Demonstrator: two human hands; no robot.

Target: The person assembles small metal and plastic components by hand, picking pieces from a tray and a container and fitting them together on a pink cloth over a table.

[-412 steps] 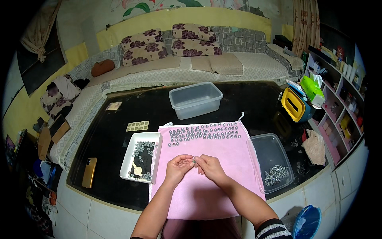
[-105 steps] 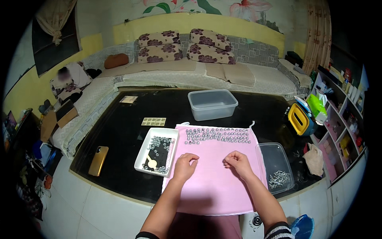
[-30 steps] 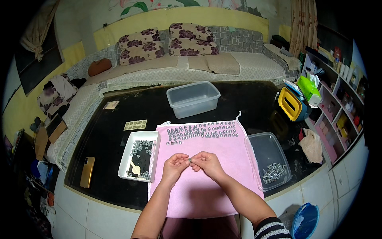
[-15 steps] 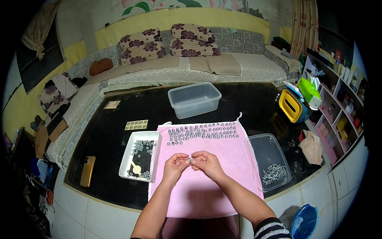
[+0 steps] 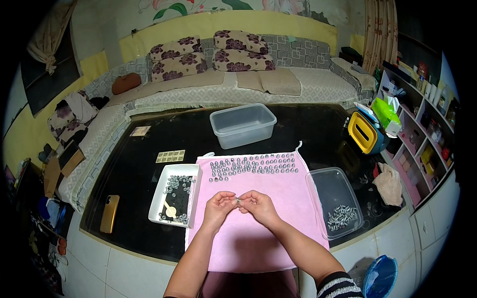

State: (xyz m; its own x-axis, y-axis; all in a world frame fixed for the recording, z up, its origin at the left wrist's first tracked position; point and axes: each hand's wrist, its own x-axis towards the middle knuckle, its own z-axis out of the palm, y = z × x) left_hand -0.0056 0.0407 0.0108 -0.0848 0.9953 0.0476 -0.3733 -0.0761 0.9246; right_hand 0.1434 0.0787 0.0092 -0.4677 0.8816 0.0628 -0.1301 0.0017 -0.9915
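My left hand (image 5: pixel 219 206) and my right hand (image 5: pixel 257 205) meet over a pink cloth (image 5: pixel 278 238), fingertips pinched together on a small silver metal piece (image 5: pixel 238 201). Fingers cover most of it, so its exact shape is hidden. Beyond my hands, several rows of small silver metal pieces (image 5: pixel 254 165) stand on the cloth. To the left is a white tray (image 5: pixel 155 198) with loose silver nut-like pieces (image 5: pixel 178 183) and a cream spoon-like scoop (image 5: pixel 170 210). At the right, a clear shallow tray (image 5: pixel 338 180) holds a heap of silver bolt-like pieces (image 5: pixel 343 216).
A clear plastic tub (image 5: pixel 243 133) stands behind the cloth on the black table (image 5: pixel 184 131). A gold phone (image 5: pixel 110 213) lies far left, near a printed card sheet (image 5: pixel 170 156). A yellow and blue tissue box (image 5: pixel 366 131) and a beige cloth (image 5: pixel 388 185) sit at right.
My right hand's fingers have shifted slightly around the small metal piece. Both hands stay in the same place, and the rows and trays look unchanged.
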